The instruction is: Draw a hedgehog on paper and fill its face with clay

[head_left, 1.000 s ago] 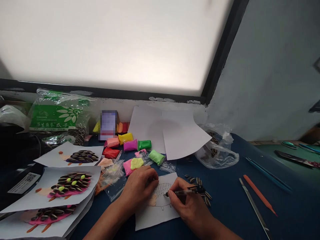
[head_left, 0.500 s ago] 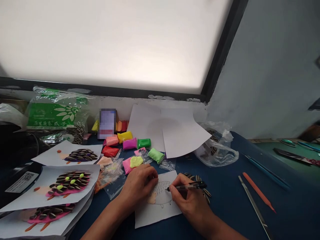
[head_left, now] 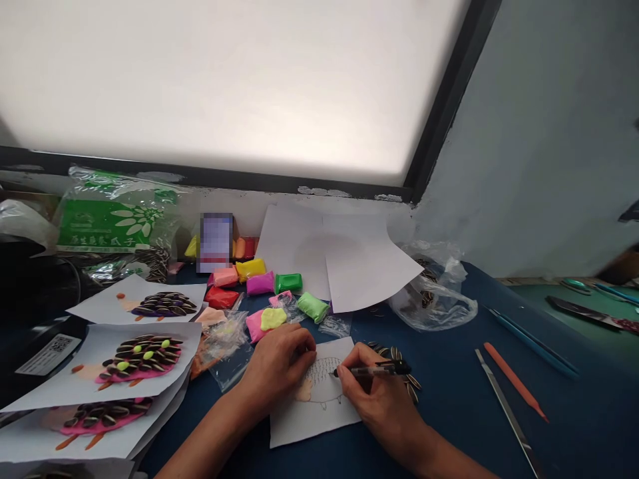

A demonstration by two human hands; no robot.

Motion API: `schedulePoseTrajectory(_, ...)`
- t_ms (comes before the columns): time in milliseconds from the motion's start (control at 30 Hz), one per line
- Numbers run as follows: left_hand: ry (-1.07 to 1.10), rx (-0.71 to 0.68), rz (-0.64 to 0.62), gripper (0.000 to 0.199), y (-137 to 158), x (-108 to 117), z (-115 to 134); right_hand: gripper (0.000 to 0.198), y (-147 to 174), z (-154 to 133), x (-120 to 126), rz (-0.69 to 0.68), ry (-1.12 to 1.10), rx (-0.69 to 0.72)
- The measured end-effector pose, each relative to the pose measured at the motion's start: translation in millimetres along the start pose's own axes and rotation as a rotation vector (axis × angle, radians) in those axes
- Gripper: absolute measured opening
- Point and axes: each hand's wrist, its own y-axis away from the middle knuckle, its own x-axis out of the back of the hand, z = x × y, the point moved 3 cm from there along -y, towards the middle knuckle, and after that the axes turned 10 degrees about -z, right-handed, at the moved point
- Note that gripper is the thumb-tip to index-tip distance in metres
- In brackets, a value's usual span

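Note:
My right hand (head_left: 382, 399) is closed around a black pen (head_left: 379, 369), its tip touching a sheet of white paper (head_left: 309, 429). On that sheet is an outlined oval animal with short legs, rows of small strokes over its back and a peach-coloured patch at its left end. My left hand (head_left: 282, 359) is closed, with curled fingers holding the sheet down at its upper left; its fingertips partly hide the drawing. Striped sunflower seeds (head_left: 412, 382) lie just behind my right hand.
Finished seed hedgehog pictures (head_left: 140, 362) are stacked at the left. Coloured clay packets (head_left: 260, 283) lie behind my left hand, near a propped phone (head_left: 215, 243). A seed bag (head_left: 104, 223) stands at the back left. An orange tool (head_left: 514, 379) and a metal blade (head_left: 506, 412) lie at the right.
The pen tip has shifted slightly along the strokes on the drawing. Both hands keep their hold, and the whole view has tilted a little.

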Motion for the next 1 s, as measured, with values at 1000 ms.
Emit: schedulePoseTrajectory(1000,-0.021,-0.006,0.003,0.01,-0.2,-0.4,-0.3,0.021,0.0,4.9,6.3,0.037,0.051,-0.008)
